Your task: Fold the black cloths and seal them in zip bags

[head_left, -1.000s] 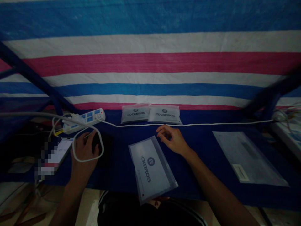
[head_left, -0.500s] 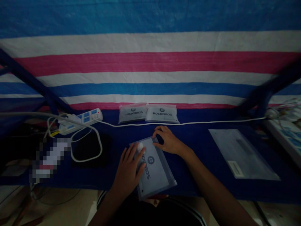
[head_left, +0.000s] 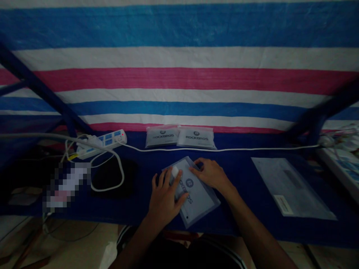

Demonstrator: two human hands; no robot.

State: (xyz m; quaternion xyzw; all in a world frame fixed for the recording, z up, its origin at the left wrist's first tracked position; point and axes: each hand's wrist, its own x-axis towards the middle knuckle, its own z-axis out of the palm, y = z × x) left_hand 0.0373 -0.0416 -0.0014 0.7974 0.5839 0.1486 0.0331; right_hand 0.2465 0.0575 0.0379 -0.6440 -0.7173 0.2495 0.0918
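Observation:
A frosted plastic zip bag (head_left: 200, 196) with a dark round logo and ROCKBROS lettering lies askew on the blue table in front of me. My left hand (head_left: 166, 194) rests on its left side, fingers spread. A small white piece (head_left: 175, 171) shows by the left index finger; I cannot make out what it is. My right hand (head_left: 211, 173) has thumb and bent fingers at the bag's upper right edge, gripping it there. The fingertips are partly hidden. Two similar filled bags, a left one (head_left: 162, 137) and a right one (head_left: 196, 138), lie side by side farther back.
Another frosted bag (head_left: 291, 186) with a pale label lies flat on the right. A white power strip (head_left: 102, 144) with plugs stands back left, its white cable (head_left: 252, 149) crossing the table's rear. A looped cable (head_left: 122, 172) lies over a black item. Striped sheeting (head_left: 179, 78) hangs behind.
The bag under my hands has shifted right and slightly away from me. My left hand moved with it. My right thumb and fingers have come down onto its edge.

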